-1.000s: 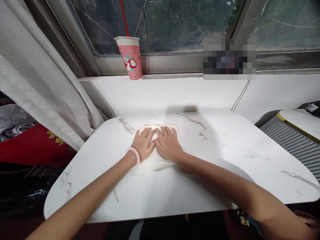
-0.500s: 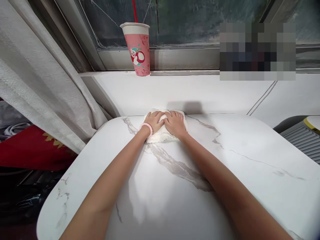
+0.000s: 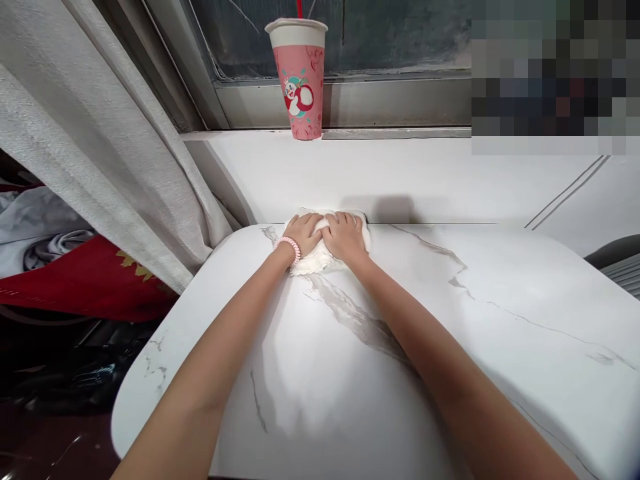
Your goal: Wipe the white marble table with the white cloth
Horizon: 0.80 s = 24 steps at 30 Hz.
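A folded white cloth (image 3: 320, 262) lies at the back edge of the white marble-patterned table (image 3: 320, 373), its far side pressed up to the white wall behind. Flat on the cloth's left part rests my left hand (image 3: 304, 233), fingers spread and a pink-and-white coiled band (image 3: 290, 247) round the wrist. Beside it, my right hand (image 3: 344, 235) lies on the right part with its fingers stretched forward. The two thumbs almost meet in the middle. Both palms hide much of the cloth.
A pink paper cup (image 3: 303, 90) with a red straw stands on the window ledge (image 3: 390, 135) above the hands. A pale curtain (image 3: 135, 133) hangs at the left table edge. Red fabric (image 3: 90, 280) and dark bags lie lower left. A grey ribbed object (image 3: 625, 272) shows at right.
Both hands and the cloth have slid left along the table's back edge, closer to the grey vein at its left. The camera view has turned a little left and down.
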Tool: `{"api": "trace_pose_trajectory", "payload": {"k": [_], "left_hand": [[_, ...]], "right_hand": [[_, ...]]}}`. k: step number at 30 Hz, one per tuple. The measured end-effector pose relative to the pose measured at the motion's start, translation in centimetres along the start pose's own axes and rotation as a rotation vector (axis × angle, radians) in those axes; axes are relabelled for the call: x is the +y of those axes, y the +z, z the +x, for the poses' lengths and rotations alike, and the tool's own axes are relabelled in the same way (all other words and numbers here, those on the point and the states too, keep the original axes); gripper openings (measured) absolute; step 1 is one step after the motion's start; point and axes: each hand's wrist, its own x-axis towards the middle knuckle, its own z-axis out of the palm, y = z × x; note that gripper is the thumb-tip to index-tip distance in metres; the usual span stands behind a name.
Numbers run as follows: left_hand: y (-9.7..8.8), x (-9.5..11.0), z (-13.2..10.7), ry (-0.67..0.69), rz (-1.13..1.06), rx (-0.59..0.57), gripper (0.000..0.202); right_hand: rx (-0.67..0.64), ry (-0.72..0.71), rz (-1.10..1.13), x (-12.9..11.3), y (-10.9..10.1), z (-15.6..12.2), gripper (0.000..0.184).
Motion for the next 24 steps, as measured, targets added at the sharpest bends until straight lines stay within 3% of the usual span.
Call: {"api": "trace_pose_trajectory", "payload": {"k": [9, 15, 24], "left_hand": [[-1.1, -0.7, -3.3, -0.053, 0.010, -0.012, 0.047], [-1.5, 0.4, -6.9, 0.011, 0.016, -0.034, 0.048], [-2.8, 2.5, -14.8, 0.121, 0.009, -0.043, 0.051]], "right_hand": [[-0.043, -0.054, 0.038, -2.2, -0.1, -2.0, 0.041], [-0.037, -0.008, 0.108, -3.1, -1.4, -6.3, 0.043], [-0.192, 0.023, 0.214, -5.2, -4.4, -13.8, 0.049]]}}
